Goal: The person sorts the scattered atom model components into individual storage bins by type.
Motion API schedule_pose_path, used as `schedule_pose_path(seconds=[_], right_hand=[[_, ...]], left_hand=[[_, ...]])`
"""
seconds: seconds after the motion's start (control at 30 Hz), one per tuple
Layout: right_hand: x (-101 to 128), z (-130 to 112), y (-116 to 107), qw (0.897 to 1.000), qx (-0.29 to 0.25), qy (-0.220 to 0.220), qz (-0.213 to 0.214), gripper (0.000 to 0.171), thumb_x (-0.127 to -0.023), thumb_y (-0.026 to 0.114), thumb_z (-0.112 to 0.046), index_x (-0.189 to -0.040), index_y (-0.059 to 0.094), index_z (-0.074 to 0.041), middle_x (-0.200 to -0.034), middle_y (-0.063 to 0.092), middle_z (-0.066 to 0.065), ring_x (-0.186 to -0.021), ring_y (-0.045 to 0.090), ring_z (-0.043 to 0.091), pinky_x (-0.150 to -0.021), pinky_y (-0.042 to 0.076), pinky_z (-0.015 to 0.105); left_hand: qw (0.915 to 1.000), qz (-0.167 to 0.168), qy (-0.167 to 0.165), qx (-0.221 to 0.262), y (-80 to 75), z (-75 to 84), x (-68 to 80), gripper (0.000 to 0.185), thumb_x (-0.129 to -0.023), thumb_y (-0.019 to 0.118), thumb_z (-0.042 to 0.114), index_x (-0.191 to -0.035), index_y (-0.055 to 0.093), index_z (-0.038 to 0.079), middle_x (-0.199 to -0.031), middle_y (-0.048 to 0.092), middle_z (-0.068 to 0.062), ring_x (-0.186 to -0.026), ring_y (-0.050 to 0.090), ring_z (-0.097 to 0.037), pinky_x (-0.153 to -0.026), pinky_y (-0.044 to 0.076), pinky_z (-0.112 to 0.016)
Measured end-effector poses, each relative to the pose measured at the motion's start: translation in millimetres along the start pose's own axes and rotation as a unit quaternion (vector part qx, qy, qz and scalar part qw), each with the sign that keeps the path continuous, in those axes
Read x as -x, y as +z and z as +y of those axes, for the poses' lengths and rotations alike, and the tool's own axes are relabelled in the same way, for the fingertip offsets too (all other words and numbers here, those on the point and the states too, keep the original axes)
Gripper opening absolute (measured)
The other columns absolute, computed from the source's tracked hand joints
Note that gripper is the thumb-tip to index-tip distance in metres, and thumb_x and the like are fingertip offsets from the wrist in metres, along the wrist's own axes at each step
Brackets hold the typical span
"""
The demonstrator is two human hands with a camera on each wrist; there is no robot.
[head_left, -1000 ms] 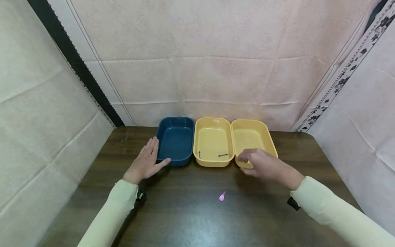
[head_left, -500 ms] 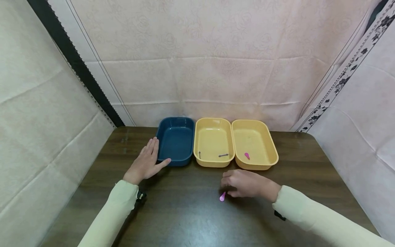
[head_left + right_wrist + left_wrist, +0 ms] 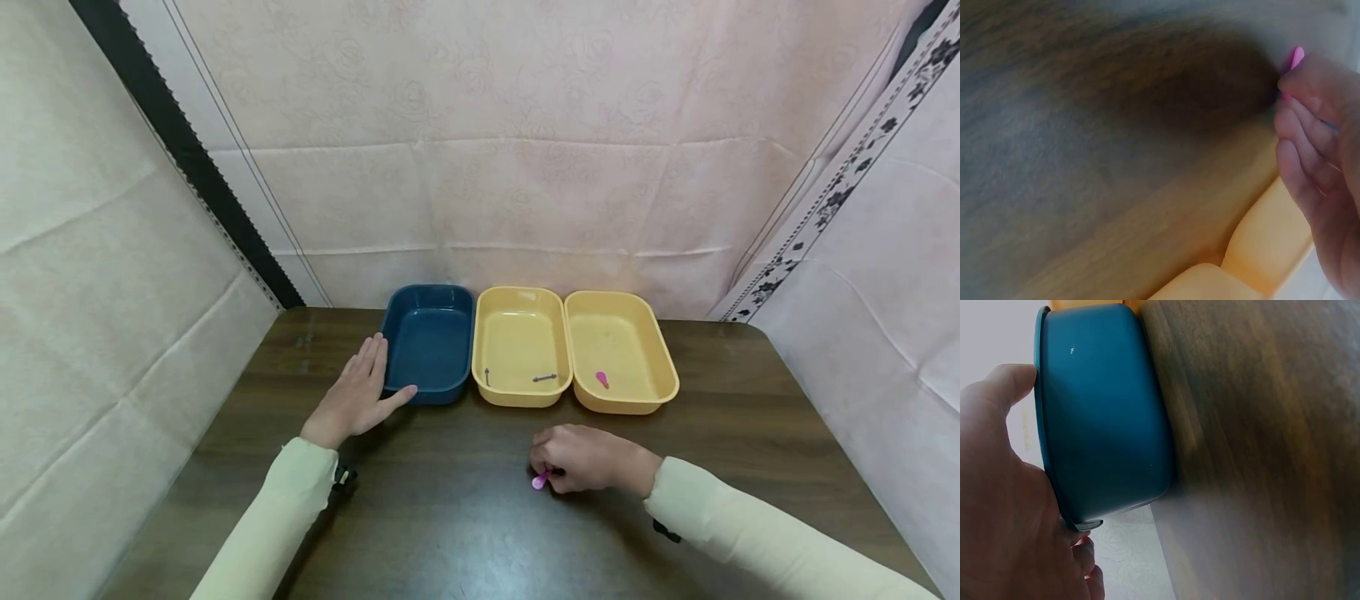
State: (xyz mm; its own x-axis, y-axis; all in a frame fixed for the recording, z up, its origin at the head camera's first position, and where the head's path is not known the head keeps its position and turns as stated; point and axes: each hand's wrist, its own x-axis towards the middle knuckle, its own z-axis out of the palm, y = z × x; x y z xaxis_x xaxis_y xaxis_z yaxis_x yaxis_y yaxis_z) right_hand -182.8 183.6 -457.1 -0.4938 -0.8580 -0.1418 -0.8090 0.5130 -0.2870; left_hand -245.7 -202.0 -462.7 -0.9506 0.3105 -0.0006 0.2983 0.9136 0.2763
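Observation:
In the head view, my left hand (image 3: 354, 398) rests against the near left corner of a blue tray (image 3: 429, 343), fingers straight and thumb along its front. The left wrist view has the thumb touching the rim of this blue tray (image 3: 1104, 412). On the table in front of the yellow trays, my right hand (image 3: 588, 460) pinches a small pink teardrop-shaped piece (image 3: 539, 482). Thumb and fingertips hide part of the pink piece (image 3: 1298, 56) in the right wrist view. A similar, darker pink piece (image 3: 602, 379) lies in the right yellow tray (image 3: 611, 329).
The middle yellow tray (image 3: 517, 327) holds two small grey pieces, a longer one (image 3: 544, 377) and a shorter one (image 3: 487, 377). All three trays stand side by side near the back of the brown wooden table (image 3: 420, 525). Patterned cloth (image 3: 480, 150) hangs behind.
My right hand has moved from over the right yellow tray toward the table's middle and now pinches the pink piece there. The darker pink piece has come into view in that tray. My left hand stays put.

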Motion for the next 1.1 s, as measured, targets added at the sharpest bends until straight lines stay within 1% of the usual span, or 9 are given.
schedule_pose_path(seconds=[0.13,0.3,0.47,0.63,0.73,0.87,1.0,1.1], right_hand=[[2.3,0.7,-1.9,1.0,0.005,0.004,0.005,0.015,-0.089,0.08,-0.009,-0.084,0.069,-0.018,-0.084,0.062,-0.009,-0.075,0.05,-0.003,-0.062,0.044,0.011],[11.7,4.5,-12.0,1.0,-0.005,0.01,0.028,0.016,-0.087,0.079,-0.007,-0.082,0.068,-0.018,-0.078,0.059,-0.009,-0.072,0.047,-0.003,-0.058,0.042,0.011],[28.3,13.1,-28.3,0.997,-0.002,0.016,0.071,0.015,-0.084,0.078,-0.005,-0.083,0.069,-0.018,-0.078,0.062,-0.01,-0.073,0.05,-0.003,-0.06,0.045,0.012],[47.5,32.8,-49.9,0.992,0.019,0.033,0.124,0.015,-0.079,0.078,-0.003,-0.083,0.071,-0.016,-0.08,0.065,-0.009,-0.073,0.055,-0.001,-0.063,0.05,0.016],[58.7,48.5,-62.2,0.987,0.034,0.051,0.15,0.018,-0.078,0.081,-0.002,-0.082,0.071,-0.016,-0.079,0.064,-0.008,-0.073,0.056,0.002,-0.064,0.052,0.02],[73.1,68.8,-73.5,0.981,0.049,0.09,0.166,0.02,-0.077,0.083,-0.001,-0.081,0.07,-0.016,-0.079,0.063,-0.008,-0.074,0.057,0.005,-0.065,0.054,0.023],[84.6,84.6,-76.7,0.974,0.063,0.136,0.171,0.02,-0.078,0.082,0.0,-0.082,0.071,-0.015,-0.08,0.064,-0.007,-0.074,0.057,0.007,-0.067,0.054,0.026],[91.7,92.4,-75.8,0.966,0.069,0.168,0.184,0.015,-0.081,0.082,-0.001,-0.087,0.073,-0.011,-0.084,0.067,-0.002,-0.075,0.06,0.011,-0.067,0.055,0.03]], left_hand=[[1.0,-0.001,0.001,0.001,-0.3,0.3,0.7,0.109,-0.101,0.044,0.073,-0.167,0.006,-0.005,-0.178,0.003,-0.023,-0.164,0.007,-0.047,-0.132,0.015,-0.063],[1.0,0.0,0.0,0.0,-0.3,0.1,0.0,0.109,-0.102,0.044,0.073,-0.167,0.006,-0.005,-0.178,0.004,-0.024,-0.164,0.007,-0.047,-0.132,0.015,-0.064],[1.0,0.0,0.0,0.0,0.3,-0.2,-0.5,0.109,-0.101,0.044,0.074,-0.167,0.007,-0.005,-0.178,0.004,-0.024,-0.164,0.007,-0.047,-0.132,0.015,-0.063],[1.0,-0.002,-0.002,0.001,0.7,-0.6,-1.0,0.11,-0.101,0.044,0.074,-0.167,0.006,-0.005,-0.178,0.004,-0.024,-0.165,0.007,-0.046,-0.132,0.014,-0.063],[1.0,-0.007,-0.005,0.003,1.1,-0.7,-2.2,0.11,-0.101,0.045,0.074,-0.168,0.004,-0.004,-0.178,0.002,-0.024,-0.165,0.005,-0.045,-0.133,0.013,-0.062],[0.9999,-0.013,-0.006,0.005,2.2,-0.6,-4.1,0.111,-0.101,0.045,0.074,-0.168,0.002,-0.003,-0.178,0.0,-0.023,-0.166,0.004,-0.043,-0.133,0.012,-0.062],[0.9998,-0.018,-0.005,0.008,2.6,-1.5,-5.1,0.111,-0.101,0.044,0.075,-0.168,0.002,-0.003,-0.178,0.0,-0.022,-0.166,0.003,-0.043,-0.133,0.011,-0.063],[0.9997,-0.02,-0.005,0.009,3.0,-2.6,-5.0,0.112,-0.1,0.043,0.076,-0.168,0.002,-0.002,-0.178,-0.001,-0.021,-0.166,0.002,-0.043,-0.134,0.011,-0.062]])
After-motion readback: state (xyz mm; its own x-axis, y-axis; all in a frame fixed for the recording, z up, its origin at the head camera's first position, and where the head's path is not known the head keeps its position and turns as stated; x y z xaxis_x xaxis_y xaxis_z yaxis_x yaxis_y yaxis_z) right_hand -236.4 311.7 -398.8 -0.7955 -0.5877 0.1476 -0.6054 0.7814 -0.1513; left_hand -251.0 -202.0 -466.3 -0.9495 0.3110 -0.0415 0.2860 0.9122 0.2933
